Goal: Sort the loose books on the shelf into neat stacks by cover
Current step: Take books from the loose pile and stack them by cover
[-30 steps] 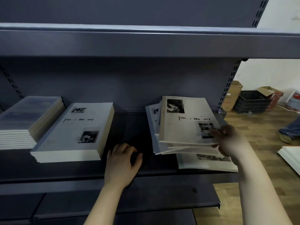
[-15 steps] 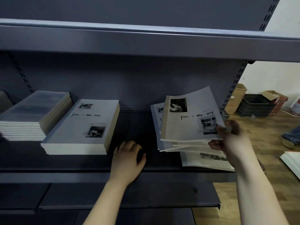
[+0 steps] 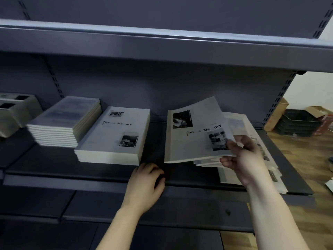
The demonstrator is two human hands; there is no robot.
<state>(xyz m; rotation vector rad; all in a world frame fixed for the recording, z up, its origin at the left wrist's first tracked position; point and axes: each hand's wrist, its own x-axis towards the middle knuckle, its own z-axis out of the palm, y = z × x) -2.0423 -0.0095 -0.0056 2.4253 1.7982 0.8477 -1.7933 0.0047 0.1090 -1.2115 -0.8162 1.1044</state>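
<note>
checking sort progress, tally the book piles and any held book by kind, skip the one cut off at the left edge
blue-cover stack: 1
time & memory stack: 1
messy pile: 1
book held by right hand: 1
total: 4

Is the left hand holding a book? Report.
No: the left hand rests on the shelf holding nothing; only the right hand pinches the lifted book.
</note>
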